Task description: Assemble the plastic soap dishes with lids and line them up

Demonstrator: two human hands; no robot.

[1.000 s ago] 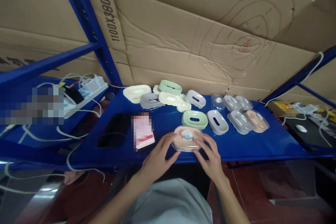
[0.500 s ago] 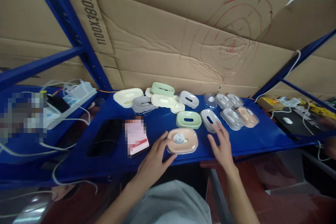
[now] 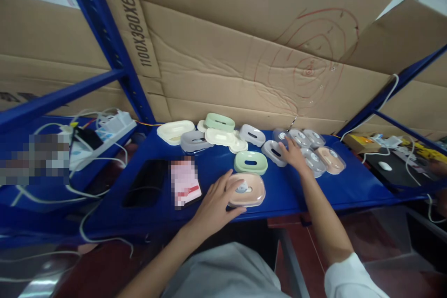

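A peach oval soap dish (image 3: 256, 191) with a clear cover and a round label lies near the table's front edge. Over its left end rests my left hand (image 3: 218, 202), fingers spread on the cover and thumb by the front side. My right hand (image 3: 295, 154) reaches toward the back, fingers apart, between a grey oval dish (image 3: 270, 150) and a clear labelled cover (image 3: 279, 133). Whether its fingertips touch either one I cannot tell. Just behind the peach dish sits a pale green dish (image 3: 250, 163) with a dark slot.
Cream, green and grey dish parts (image 3: 220, 137) cluster at the back. Several covered grey dishes (image 3: 314, 160) and a peach one (image 3: 330, 160) stand right. A phone (image 3: 185, 181) and dark slab (image 3: 145, 184) lie left. Blue shelf posts (image 3: 129, 74) and cardboard (image 3: 226, 46) enclose the table.
My right hand has moved back from beside the grey dish toward the clear cover. The grey dish has shifted slightly back and left. My left hand reaches further over the peach dish.
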